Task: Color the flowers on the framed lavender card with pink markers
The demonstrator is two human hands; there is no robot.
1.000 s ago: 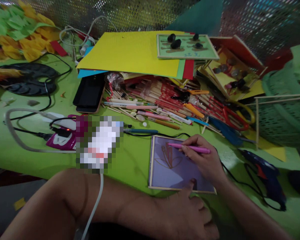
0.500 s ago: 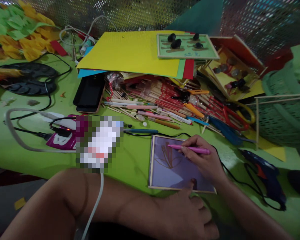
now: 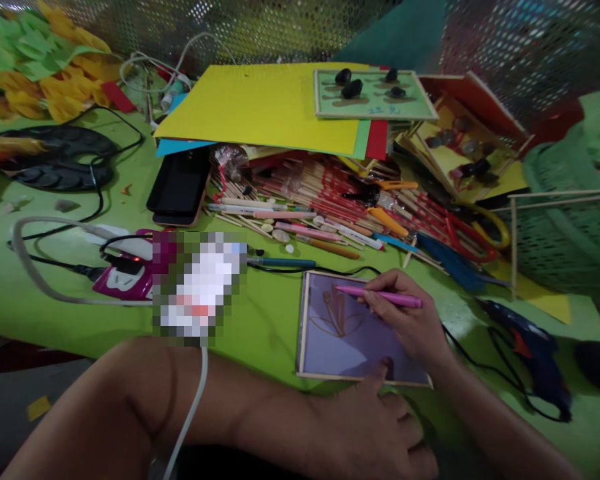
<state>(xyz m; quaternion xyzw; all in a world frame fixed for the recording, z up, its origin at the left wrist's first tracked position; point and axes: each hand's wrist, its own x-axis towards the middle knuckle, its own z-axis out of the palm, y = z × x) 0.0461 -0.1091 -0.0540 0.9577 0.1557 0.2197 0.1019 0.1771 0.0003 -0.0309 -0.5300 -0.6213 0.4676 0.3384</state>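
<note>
A small purple card framed with wooden sticks lies on the green table near its front edge. A brown flower outline is drawn on the card's upper left. My right hand grips a pink pen, its tip resting on the drawing. My left hand lies at the card's near edge with one finger pressed on the lower border, the other fingers curled.
A heap of sticks, pens and pencils lies behind the card, under stacked coloured paper. A phone, a power strip with cables, a blue glue gun, red scissors and a green basket surround the spot.
</note>
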